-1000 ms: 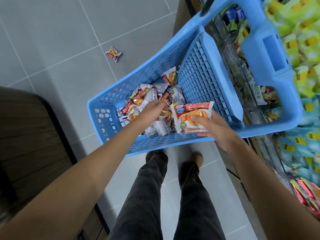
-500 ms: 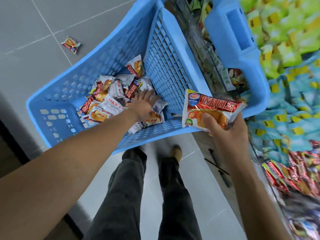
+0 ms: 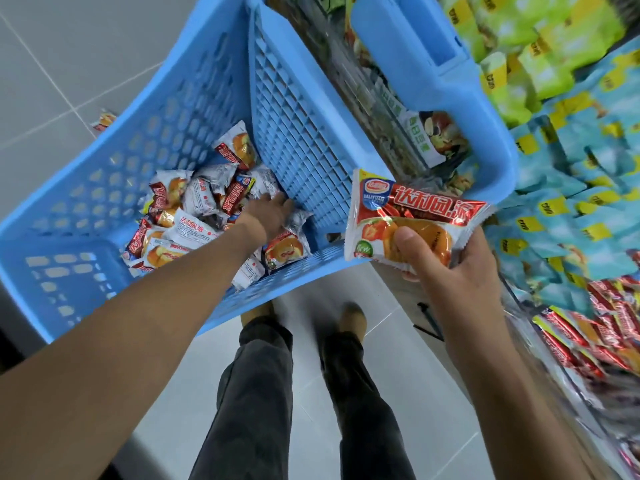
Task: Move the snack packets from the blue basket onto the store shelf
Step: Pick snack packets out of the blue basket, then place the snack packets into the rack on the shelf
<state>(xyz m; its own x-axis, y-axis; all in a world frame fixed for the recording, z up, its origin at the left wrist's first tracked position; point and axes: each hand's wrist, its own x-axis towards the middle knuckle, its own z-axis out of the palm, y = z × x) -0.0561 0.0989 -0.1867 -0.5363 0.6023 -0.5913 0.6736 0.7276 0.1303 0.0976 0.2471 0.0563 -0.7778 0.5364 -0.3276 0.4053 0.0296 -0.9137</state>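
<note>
Right hand (image 3: 460,268) around snack packet (image 3: 408,223)

A shop aisle, seen from above beside a stocked snack shelf.

The store shelf (image 3: 588,188) on the right is packed with rows of identical retail packets: green bags (image 3: 540,53) at the top, light blue bags with yellow labels (image 3: 568,202) below them, and red foil-wrapped packets (image 3: 602,334) lower down. A blue plastic shopping basket (image 3: 194,109) with a moulded handle (image 3: 426,57) stands next to it, holding a heap of small wrapped cakes (image 3: 204,216), all of one brand. The floor (image 3: 52,64) is laid with large pale grey tiles, and one stray packet (image 3: 104,121) lies on it beyond the basket.
</note>
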